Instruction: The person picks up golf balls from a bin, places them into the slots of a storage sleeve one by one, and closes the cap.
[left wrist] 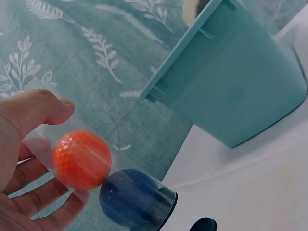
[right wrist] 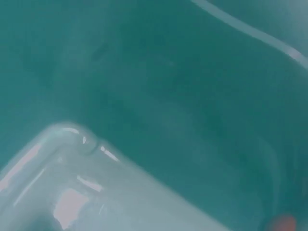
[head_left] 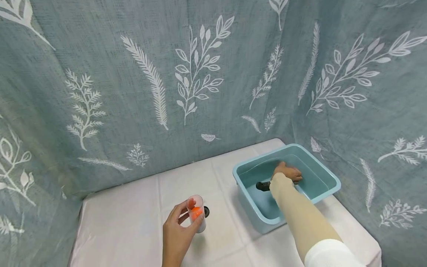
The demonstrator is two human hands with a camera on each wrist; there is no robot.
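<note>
My left hand (head_left: 180,228) holds a clear plastic tube (head_left: 197,202) between thumb and fingers, tilted above the white cloth. Inside it, the left wrist view shows an orange dimpled ball (left wrist: 82,160) near the fingers and a dark blue ball (left wrist: 132,198) toward the far end. My right hand (head_left: 287,172) reaches down into a teal plastic basin (head_left: 251,205); its fingers are partly hidden. A black object (head_left: 262,186) lies against the right wrist. In the blurred right wrist view, a pale shiny corner (right wrist: 72,159) shows against teal plastic.
A small round black thing (head_left: 206,211) sits on the white cloth (head_left: 126,215) just behind the tube. Grey-green curtains (head_left: 110,74) with white leaf prints stand at the back and sides. The basin is near the table's right edge.
</note>
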